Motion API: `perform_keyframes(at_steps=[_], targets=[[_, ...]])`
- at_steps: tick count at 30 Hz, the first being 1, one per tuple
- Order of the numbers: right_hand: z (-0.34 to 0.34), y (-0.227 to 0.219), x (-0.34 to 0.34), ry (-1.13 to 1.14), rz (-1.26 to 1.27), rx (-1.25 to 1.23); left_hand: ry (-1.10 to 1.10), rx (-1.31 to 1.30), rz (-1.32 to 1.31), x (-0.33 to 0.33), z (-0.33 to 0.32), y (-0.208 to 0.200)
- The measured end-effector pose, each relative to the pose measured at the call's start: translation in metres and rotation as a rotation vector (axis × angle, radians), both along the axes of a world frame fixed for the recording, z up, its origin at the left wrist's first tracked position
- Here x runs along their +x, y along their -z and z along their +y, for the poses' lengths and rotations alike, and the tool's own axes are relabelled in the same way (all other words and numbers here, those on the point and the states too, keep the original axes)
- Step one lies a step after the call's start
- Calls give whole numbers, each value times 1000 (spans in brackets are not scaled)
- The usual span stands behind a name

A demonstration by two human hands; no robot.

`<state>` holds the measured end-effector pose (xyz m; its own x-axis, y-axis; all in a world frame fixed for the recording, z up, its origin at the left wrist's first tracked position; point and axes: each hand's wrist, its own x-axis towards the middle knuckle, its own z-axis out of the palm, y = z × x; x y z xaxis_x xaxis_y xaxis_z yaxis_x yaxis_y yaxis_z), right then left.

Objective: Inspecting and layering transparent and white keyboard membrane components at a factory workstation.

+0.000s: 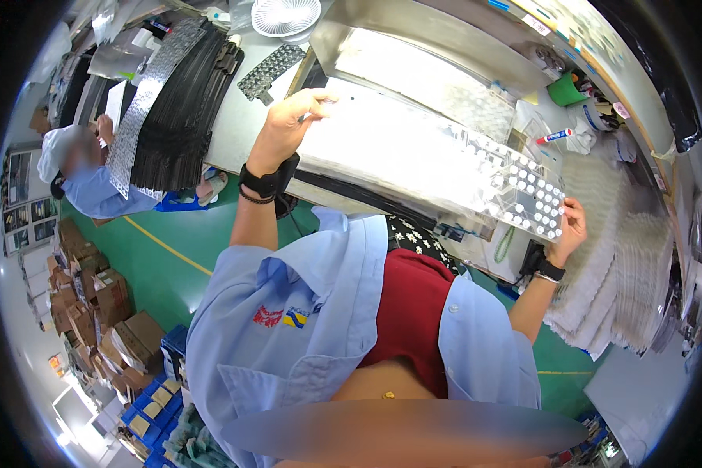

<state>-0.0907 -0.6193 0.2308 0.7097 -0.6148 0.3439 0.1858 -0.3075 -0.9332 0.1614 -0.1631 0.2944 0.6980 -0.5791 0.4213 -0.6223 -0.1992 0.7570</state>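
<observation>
A bright light panel glows on the bench in front of me. Over its right end lies a thin, pale sheet with rows of round holes; glare hides how far it reaches to the left. My right hand pinches the sheet's right edge between thumb and fingers. My left hand is raised over the panel's left end, its fingertips drawn together. A small dark spot shows between those fingers, but what they hold is too small and washed out to name.
Left of the panel lie a small dark perforated sheet and a tall stack of black sheets. Pale sheets are piled at the right. A marker and a green cup stand behind. A co-worker sits far left, near cardboard boxes.
</observation>
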Motion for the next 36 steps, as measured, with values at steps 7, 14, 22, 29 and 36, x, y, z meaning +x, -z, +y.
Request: perform_keyframes(at_steps=[7, 14, 22, 29, 36], targets=[[12, -15, 3, 65, -8, -77, -74, -7, -136, 4, 3, 3], [34, -36, 12, 97, -2, -294, -142, -69, -188, 9, 17, 13], [55, -56, 26, 61, -27, -460, -143, -113, -123, 20, 33, 32], [63, -63, 34, 23, -17, -510, -207, -44, -141, 29, 39, 44], [65, -62, 33, 1, 16, -509, -216, -149, -94, 23, 32, 41]])
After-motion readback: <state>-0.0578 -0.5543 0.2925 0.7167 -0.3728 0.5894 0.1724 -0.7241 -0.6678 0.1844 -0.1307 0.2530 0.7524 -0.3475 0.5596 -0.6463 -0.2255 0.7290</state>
